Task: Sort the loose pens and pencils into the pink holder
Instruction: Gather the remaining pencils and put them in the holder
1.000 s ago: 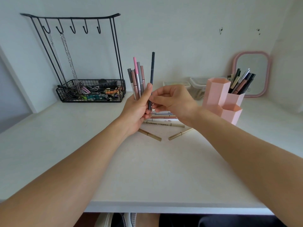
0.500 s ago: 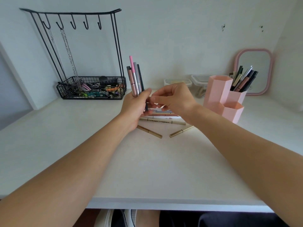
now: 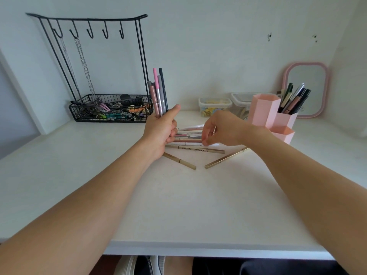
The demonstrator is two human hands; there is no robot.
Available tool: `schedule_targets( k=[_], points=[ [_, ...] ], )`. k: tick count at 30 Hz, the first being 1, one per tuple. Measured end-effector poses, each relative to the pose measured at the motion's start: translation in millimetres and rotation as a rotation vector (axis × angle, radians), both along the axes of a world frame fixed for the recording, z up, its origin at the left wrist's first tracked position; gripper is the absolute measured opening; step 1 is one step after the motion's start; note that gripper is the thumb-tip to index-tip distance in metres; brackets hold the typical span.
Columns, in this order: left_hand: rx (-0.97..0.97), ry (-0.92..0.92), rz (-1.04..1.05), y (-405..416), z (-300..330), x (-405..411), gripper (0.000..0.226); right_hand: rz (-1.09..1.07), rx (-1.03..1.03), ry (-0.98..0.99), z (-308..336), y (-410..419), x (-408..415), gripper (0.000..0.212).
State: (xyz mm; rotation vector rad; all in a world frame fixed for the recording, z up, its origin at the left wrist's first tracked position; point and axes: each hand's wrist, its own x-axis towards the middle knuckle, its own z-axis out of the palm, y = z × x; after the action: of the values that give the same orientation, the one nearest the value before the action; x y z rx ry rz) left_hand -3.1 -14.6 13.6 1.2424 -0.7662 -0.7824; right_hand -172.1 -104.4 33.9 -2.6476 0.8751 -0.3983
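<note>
The desk [image 3: 178, 205] holds a pile of pens [image 3: 190, 135] between the two hands, with three gold ones lying loose nearer the front edge. The pink holder [image 3: 266, 112] stands just right of the pile, and one of its cells at the back is already stocked. The left hand [image 3: 160, 132] is wrapped round an upright bundle [image 3: 158, 92] of five or so pens. A moment ago the right hand [image 3: 216, 130] was up at that bundle, tucking a dark pen in; now it has dropped to the pile, its fingertips [image 3: 205, 140] curled down onto the pens. Whether they have one pinched yet I cannot tell. So another pick looks under way. Plenty of pens are left, and the bundle has yet to go into the holder.
</note>
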Motion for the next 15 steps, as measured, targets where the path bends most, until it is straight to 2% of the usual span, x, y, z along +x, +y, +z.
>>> schedule_targets(
  k=[8, 15],
  points=[
    [0.044, 0.003, 0.006, 3.2, 2.1, -3.0, 0.040, 0.000, -0.052, 0.110, 0.1, 2.7, -0.8, 0.004],
    [0.036, -0.032, 0.029, 2.9, 1.1, -0.6, 0.038, -0.033, -0.047, 0.114, 7.9, -2.6, -7.5, 0.007]
  ],
)
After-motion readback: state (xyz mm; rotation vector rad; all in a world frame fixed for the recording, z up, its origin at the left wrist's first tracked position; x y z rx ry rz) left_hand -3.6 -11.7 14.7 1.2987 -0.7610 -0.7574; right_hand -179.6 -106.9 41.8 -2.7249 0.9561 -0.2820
